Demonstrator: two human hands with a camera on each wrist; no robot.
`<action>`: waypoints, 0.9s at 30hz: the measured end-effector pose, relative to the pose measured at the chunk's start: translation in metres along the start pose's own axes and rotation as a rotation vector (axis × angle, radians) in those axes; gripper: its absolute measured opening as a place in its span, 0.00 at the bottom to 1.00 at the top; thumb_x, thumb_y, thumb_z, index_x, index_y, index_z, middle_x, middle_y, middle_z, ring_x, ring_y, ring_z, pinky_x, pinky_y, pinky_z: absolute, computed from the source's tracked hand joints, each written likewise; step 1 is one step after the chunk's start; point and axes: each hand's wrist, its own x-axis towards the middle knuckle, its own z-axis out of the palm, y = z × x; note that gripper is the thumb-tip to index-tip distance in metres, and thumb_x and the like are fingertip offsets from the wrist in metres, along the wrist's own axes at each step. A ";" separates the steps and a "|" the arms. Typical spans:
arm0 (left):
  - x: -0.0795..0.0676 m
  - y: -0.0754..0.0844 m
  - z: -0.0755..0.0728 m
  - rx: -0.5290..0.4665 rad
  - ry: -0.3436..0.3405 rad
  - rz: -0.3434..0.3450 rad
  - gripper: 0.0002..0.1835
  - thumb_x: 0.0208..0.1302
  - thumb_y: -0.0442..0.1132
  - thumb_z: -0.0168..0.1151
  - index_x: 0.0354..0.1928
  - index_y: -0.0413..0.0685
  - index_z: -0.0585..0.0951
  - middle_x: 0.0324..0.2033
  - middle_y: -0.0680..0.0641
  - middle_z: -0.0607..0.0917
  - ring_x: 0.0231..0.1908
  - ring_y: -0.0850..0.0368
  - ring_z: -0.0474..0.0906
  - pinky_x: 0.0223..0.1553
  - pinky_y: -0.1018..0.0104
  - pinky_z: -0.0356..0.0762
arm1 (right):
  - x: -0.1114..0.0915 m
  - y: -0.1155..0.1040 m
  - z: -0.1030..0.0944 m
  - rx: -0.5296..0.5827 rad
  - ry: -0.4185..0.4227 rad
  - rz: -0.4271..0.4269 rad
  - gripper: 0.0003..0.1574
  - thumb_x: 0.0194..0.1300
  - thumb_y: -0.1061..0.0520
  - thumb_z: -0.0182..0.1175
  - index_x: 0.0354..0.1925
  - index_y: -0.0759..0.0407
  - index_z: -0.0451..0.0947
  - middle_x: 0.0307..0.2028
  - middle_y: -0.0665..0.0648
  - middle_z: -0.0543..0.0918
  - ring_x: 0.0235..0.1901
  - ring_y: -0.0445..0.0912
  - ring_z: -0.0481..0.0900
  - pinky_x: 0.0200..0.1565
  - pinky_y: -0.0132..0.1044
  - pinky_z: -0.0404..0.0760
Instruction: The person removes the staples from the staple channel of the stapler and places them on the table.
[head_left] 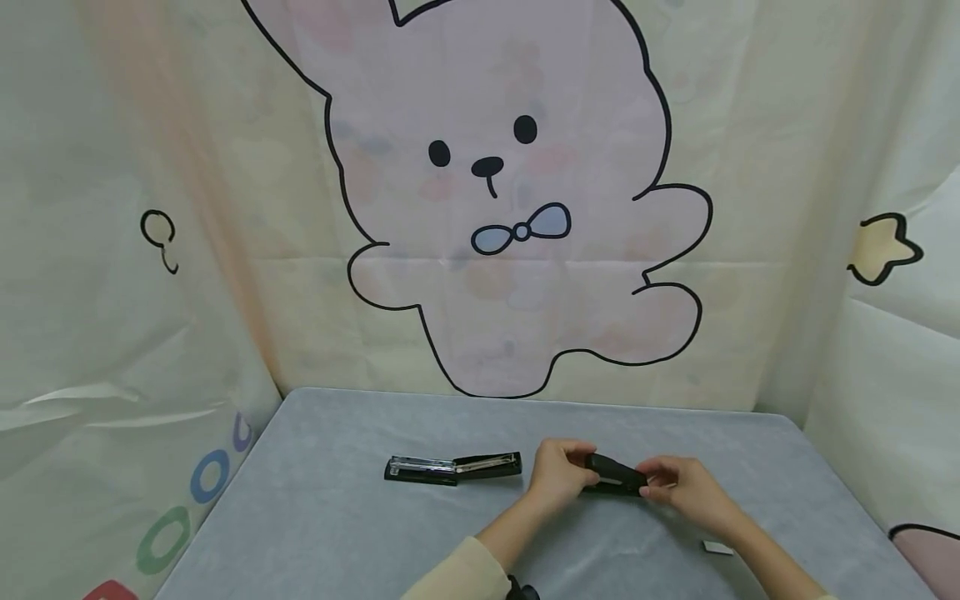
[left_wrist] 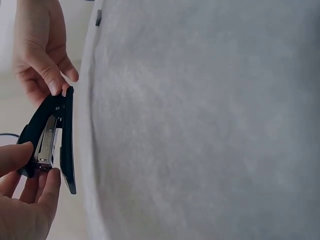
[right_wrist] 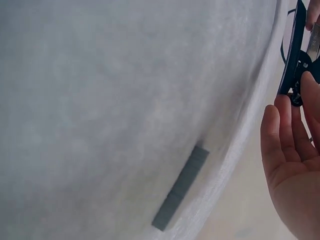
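A black stapler (head_left: 615, 477) is held between both hands near the back right part of the table. My left hand (head_left: 557, 482) pinches the front end of its upper arm, thumb on one side and fingertips on the other. At the hinge end, my right hand (head_left: 692, 490) grips it between thumb and fingers. In the left wrist view the silver magazine (left_wrist: 47, 142) shows inside the upper arm, and the base (left_wrist: 67, 145) stands apart from it. To the left lies another black stapler (head_left: 450, 469), spread wide with its metal track facing up.
A short grey staple strip (right_wrist: 181, 187) lies on the table near my right forearm. The grey cloth-covered table (head_left: 337, 517) ends at a back edge against a curtain (head_left: 300, 333) with a cartoon print. Light curtains also hang at both sides.
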 end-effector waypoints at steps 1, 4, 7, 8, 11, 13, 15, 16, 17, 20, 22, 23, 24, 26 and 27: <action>-0.002 0.001 -0.001 0.003 -0.007 0.001 0.21 0.47 0.16 0.75 0.45 0.37 0.91 0.31 0.55 0.89 0.32 0.66 0.82 0.35 0.71 0.82 | -0.001 -0.001 0.000 0.001 -0.001 -0.003 0.23 0.64 0.60 0.74 0.54 0.69 0.83 0.41 0.56 0.87 0.39 0.48 0.84 0.37 0.38 0.83; -0.009 0.005 -0.006 0.018 -0.028 0.014 0.20 0.47 0.17 0.75 0.44 0.39 0.91 0.31 0.55 0.89 0.32 0.67 0.83 0.35 0.71 0.81 | -0.006 -0.005 0.001 0.006 -0.015 -0.006 0.23 0.64 0.58 0.74 0.54 0.68 0.83 0.42 0.57 0.88 0.39 0.49 0.84 0.37 0.37 0.84; -0.016 0.008 -0.012 0.023 -0.056 0.031 0.20 0.47 0.18 0.76 0.44 0.39 0.91 0.30 0.55 0.90 0.31 0.67 0.83 0.34 0.71 0.81 | -0.012 -0.007 0.003 0.020 -0.038 -0.031 0.24 0.63 0.58 0.75 0.54 0.68 0.84 0.44 0.58 0.88 0.39 0.47 0.85 0.37 0.37 0.84; -0.019 0.009 -0.014 0.022 -0.063 0.031 0.20 0.47 0.18 0.75 0.44 0.39 0.91 0.30 0.55 0.90 0.31 0.67 0.83 0.34 0.71 0.80 | -0.014 -0.007 0.004 0.028 -0.045 -0.036 0.24 0.63 0.58 0.75 0.54 0.68 0.84 0.44 0.59 0.88 0.38 0.46 0.86 0.38 0.36 0.84; -0.026 0.013 -0.019 0.006 -0.088 0.026 0.20 0.47 0.18 0.75 0.44 0.40 0.91 0.30 0.54 0.90 0.31 0.66 0.83 0.33 0.71 0.80 | -0.020 -0.009 0.007 0.048 -0.069 -0.064 0.23 0.62 0.58 0.76 0.53 0.67 0.84 0.44 0.60 0.88 0.37 0.44 0.86 0.37 0.35 0.84; -0.031 0.014 -0.023 -0.005 -0.108 0.013 0.21 0.47 0.18 0.75 0.44 0.40 0.91 0.30 0.54 0.90 0.31 0.65 0.83 0.32 0.71 0.80 | -0.022 -0.011 0.009 0.060 -0.083 -0.081 0.22 0.62 0.58 0.75 0.52 0.67 0.84 0.44 0.60 0.88 0.36 0.43 0.86 0.37 0.35 0.84; -0.035 0.015 -0.027 -0.013 -0.123 0.007 0.21 0.47 0.18 0.75 0.44 0.41 0.91 0.31 0.53 0.90 0.32 0.64 0.84 0.32 0.71 0.80 | -0.024 -0.012 0.011 0.067 -0.108 -0.089 0.22 0.63 0.58 0.75 0.52 0.67 0.84 0.44 0.60 0.87 0.36 0.44 0.86 0.37 0.35 0.84; -0.037 0.015 -0.029 -0.013 -0.131 0.004 0.21 0.47 0.18 0.75 0.44 0.40 0.91 0.31 0.53 0.90 0.32 0.64 0.84 0.32 0.70 0.80 | -0.025 -0.013 0.012 0.068 -0.118 -0.093 0.22 0.63 0.58 0.75 0.52 0.66 0.84 0.44 0.60 0.88 0.36 0.44 0.86 0.37 0.36 0.84; -0.040 0.014 -0.031 -0.011 -0.139 -0.002 0.21 0.47 0.18 0.75 0.44 0.41 0.91 0.30 0.53 0.90 0.32 0.64 0.83 0.32 0.70 0.80 | -0.026 -0.014 0.013 0.066 -0.127 -0.095 0.21 0.62 0.57 0.76 0.51 0.66 0.85 0.44 0.59 0.88 0.36 0.43 0.86 0.37 0.36 0.84; -0.047 0.014 -0.036 -0.006 -0.165 -0.008 0.21 0.46 0.18 0.75 0.44 0.39 0.91 0.30 0.53 0.90 0.32 0.64 0.83 0.31 0.70 0.80 | -0.030 -0.015 0.018 0.072 -0.159 -0.099 0.21 0.62 0.57 0.76 0.51 0.65 0.85 0.43 0.59 0.88 0.35 0.44 0.86 0.36 0.36 0.84; -0.051 0.014 -0.040 0.001 -0.186 -0.006 0.21 0.46 0.19 0.75 0.45 0.38 0.91 0.30 0.53 0.89 0.32 0.64 0.83 0.31 0.70 0.80 | -0.032 -0.015 0.021 0.079 -0.173 -0.105 0.21 0.62 0.57 0.76 0.50 0.65 0.85 0.43 0.59 0.88 0.35 0.43 0.86 0.36 0.35 0.84; -0.054 0.013 -0.042 0.005 -0.196 -0.004 0.21 0.46 0.19 0.75 0.45 0.37 0.91 0.30 0.54 0.89 0.33 0.65 0.83 0.31 0.70 0.80 | -0.033 -0.016 0.023 0.085 -0.179 -0.108 0.20 0.62 0.58 0.76 0.50 0.65 0.85 0.43 0.59 0.88 0.35 0.43 0.86 0.36 0.35 0.84; -0.056 0.013 -0.044 0.009 -0.202 0.000 0.21 0.46 0.19 0.75 0.46 0.37 0.90 0.30 0.54 0.90 0.33 0.65 0.83 0.31 0.71 0.80 | -0.034 -0.016 0.026 0.092 -0.184 -0.114 0.20 0.62 0.58 0.76 0.50 0.65 0.85 0.42 0.59 0.88 0.35 0.43 0.87 0.36 0.35 0.84; -0.061 0.011 -0.048 0.022 -0.208 0.010 0.21 0.45 0.18 0.75 0.45 0.36 0.90 0.30 0.54 0.90 0.33 0.66 0.83 0.32 0.71 0.79 | -0.036 -0.016 0.030 0.102 -0.196 -0.122 0.20 0.61 0.58 0.76 0.49 0.65 0.85 0.42 0.59 0.88 0.35 0.42 0.86 0.37 0.35 0.83; -0.063 0.010 -0.050 0.026 -0.209 0.014 0.21 0.44 0.18 0.75 0.45 0.36 0.90 0.30 0.54 0.90 0.33 0.66 0.83 0.32 0.72 0.79 | -0.037 -0.017 0.032 0.103 -0.200 -0.129 0.20 0.61 0.58 0.77 0.49 0.65 0.85 0.41 0.59 0.88 0.35 0.42 0.86 0.37 0.34 0.83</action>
